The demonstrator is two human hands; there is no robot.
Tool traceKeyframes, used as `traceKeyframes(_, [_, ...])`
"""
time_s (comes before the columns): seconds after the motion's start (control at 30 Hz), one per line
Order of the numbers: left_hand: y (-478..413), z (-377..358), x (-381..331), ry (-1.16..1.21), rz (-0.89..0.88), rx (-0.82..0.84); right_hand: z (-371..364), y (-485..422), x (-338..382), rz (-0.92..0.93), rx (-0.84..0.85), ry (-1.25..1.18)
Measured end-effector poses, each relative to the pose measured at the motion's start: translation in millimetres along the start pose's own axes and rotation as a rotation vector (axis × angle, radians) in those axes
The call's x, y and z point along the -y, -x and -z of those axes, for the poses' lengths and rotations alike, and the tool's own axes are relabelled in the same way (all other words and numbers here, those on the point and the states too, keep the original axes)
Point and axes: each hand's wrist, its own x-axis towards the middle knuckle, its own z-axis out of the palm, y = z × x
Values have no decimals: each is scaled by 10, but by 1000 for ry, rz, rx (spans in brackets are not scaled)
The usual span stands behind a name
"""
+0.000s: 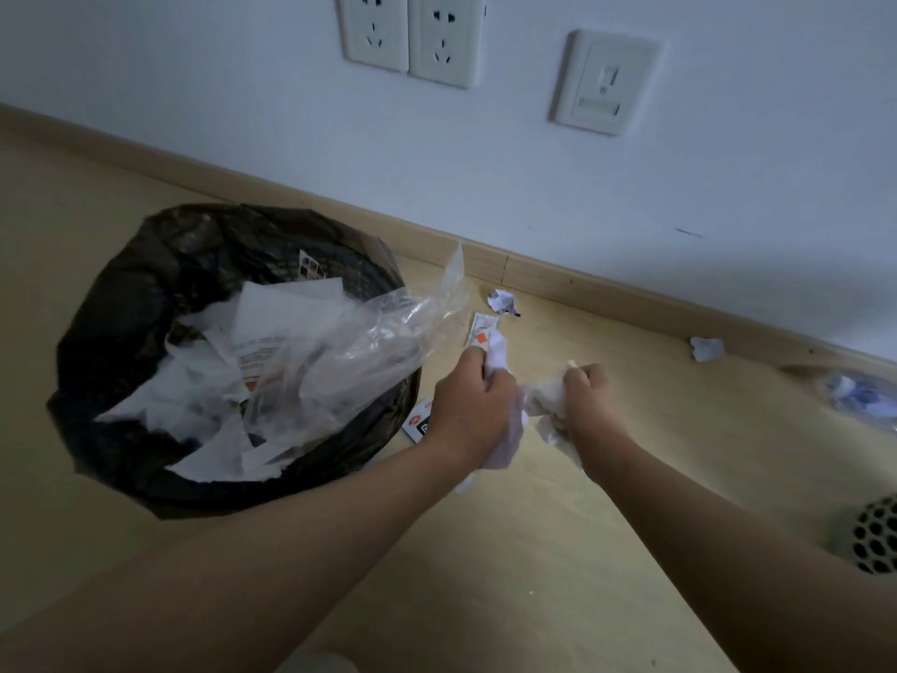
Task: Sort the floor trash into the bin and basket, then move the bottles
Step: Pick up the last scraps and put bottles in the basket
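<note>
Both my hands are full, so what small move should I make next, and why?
Probably swing left over the bin and let go: your left hand and right hand each grip crumpled tissue right beside it.

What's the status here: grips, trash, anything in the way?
Left grip holds white tissue; right grip holds crumpled wad. Bin nearly full, clear plastic bag draped over rim. Paper scrap on floor by baseboard.

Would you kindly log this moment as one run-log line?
left hand: grips white tissue | right hand: grips crumpled tissue | bin: paper, clear plastic inside | floor: paper wads near baseboard
</note>
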Motion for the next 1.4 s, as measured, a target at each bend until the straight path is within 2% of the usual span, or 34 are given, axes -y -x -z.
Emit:
traceKeyframes(0.17, [-57, 243, -390, 105, -100, -130, 58, 151, 492, 88, -11, -209])
traceKeyframes(0.27, [-49, 533, -595, 122, -252, -204, -48, 282, 779, 181, 21, -220])
traceKeyframes(0.37, [-112, 924, -676, -129, -456, -366, -285, 431, 1029, 309, -28, -200])
traceKeyframes(0.43, [-179, 1186, -654, -339, -523, -475, -502, 566, 1180, 392, -64, -215])
traceKeyframes(0.57, [-355, 1547, -376, -488, -403, -637, -911, 857, 1379, 623, -74, -146])
traceKeyframes(0.6, [-385, 1603, -292, -528, -339, -636, -988, 908, 1366, 671, -34, -92])
traceKeyframes(0.67, [-433, 1734, -100, -763, -171, -575, -1143, 988, 1289, 750, 71, 48])
traceKeyframes(0.77, [-479, 1865, 123, -1018, 24, -373, -1320, 964, 1121, 866, 202, 363])
traceKeyframes(0.9, [-558, 1867, 361, -849, 67, -192, -1405, 841, 988, 885, 426, 994])
traceKeyframes(1.03, [-560, 1748, 537, -827, 106, 47, -1429, 800, 871, 904, 466, 1327])
traceKeyframes(1.1, [-538, 1732, 538, -823, 122, 78, -1434, 773, 845, 888, 483, 1414])
traceKeyframes(1.23, [-519, 1784, 456, -765, 137, 14, -1409, 730, 860, 901, 506, 1475])
traceKeyframes(1.4, [-465, 1862, 168, -752, 144, -36, -1288, 686, 938, 1004, 492, 1222])
